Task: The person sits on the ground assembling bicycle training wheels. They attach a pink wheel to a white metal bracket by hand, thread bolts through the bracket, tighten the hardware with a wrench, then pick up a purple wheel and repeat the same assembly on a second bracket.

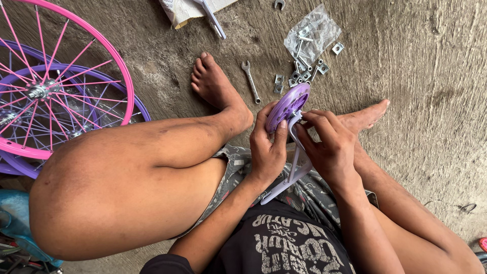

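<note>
Both hands, left (267, 147) and right (329, 147), gripped a purple wheel (287, 105), probably on its bracket (294, 170), above rough concrete floor (421, 101).

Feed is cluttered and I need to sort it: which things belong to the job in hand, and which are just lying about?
In hand:
left hand on purple small wheel
right hand on its white bracket

Lying about:
spanner
bag of bolts
loose nuts
pink wheel rim
cardboard box

Purple small wheel (287, 105) on lilac bracket (296, 167). Left: pink rim (119, 66), pink spokes, purple rim (139, 109) behind. Silver spanner (250, 81). Grey concrete floor (421, 76).
</note>
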